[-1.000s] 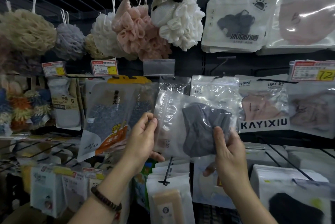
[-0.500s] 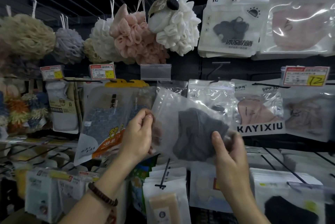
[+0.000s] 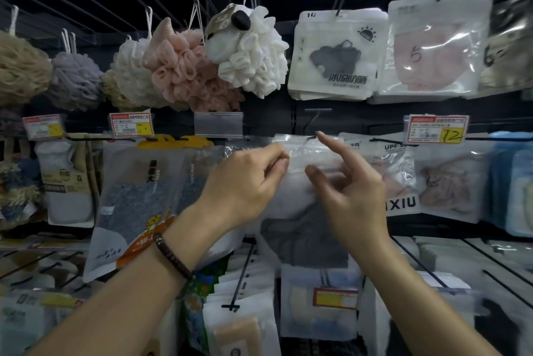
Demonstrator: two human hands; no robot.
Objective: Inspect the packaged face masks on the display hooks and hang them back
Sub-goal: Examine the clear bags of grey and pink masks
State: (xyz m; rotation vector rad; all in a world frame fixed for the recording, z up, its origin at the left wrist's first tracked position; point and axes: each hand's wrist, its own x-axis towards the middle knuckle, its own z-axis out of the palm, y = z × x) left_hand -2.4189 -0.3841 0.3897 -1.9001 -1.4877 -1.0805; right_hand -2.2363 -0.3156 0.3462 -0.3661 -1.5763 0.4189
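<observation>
**Grey mask packet held up at the middle-row hook**

The left hand [image 3: 248, 182], a dark bead bracelet [image 3: 173, 257] on its wrist, pinches the upper edge of a clear mask packet [image 3: 302, 228] between thumb and curled forefinger. The packet holds a grey mask, and its top strip sits level with the display hook [image 3: 311, 137]. The right hand [image 3: 352, 194] is loosely spread, with its index fingertip raised to the hook's end and its thumb towards the bag. Blur hides whether it touches the plastic.

Just right of the packet hangs a pink-mask packet [image 3: 395, 171] printed "UPF 5…" at the top and "…IXIU" below. Above that a price tag [image 3: 438, 129] carries a handwritten "12". On the top row, a white packet [image 3: 337, 55] shows a sun logo over Chinese lettering, and beside it a pink packet [image 3: 432, 47] is marked "5". To the left, a towel packet [image 3: 150, 197] reads "BATH TOWEL" down its side. A white bath puff [image 3: 253, 58] hangs above.
</observation>
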